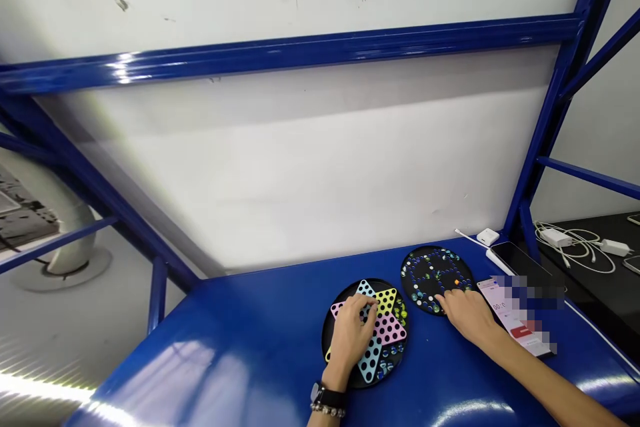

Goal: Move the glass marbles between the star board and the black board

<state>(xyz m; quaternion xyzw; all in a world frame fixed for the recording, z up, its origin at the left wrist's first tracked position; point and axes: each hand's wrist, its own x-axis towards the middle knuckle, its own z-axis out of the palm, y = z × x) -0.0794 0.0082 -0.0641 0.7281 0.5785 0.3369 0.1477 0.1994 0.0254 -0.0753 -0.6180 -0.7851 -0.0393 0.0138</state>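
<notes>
A star-shaped Chinese checkers board [390,328] in pink, yellow and blue, dotted with black holes, sits on a round black tray [345,293]. My left hand [353,330] is above its left part, fingers curled in a pinch near the yellow point; what they hold, if anything, is hidden. Green marbles [401,312] and blue marbles [387,367] lie in the tray beside the star. At the front edge of a second round black tray [450,273], strewn with marbles, is my right hand [467,313], fingers bent and closed, their tips partly hidden.
A lit phone [515,317] lies right of my right hand, with a dark phone [520,267] behind it. A white charger [487,236] and cable are at the back. Blue frame posts [545,120] rise at the table's [250,327] corners, before a white wall [320,167].
</notes>
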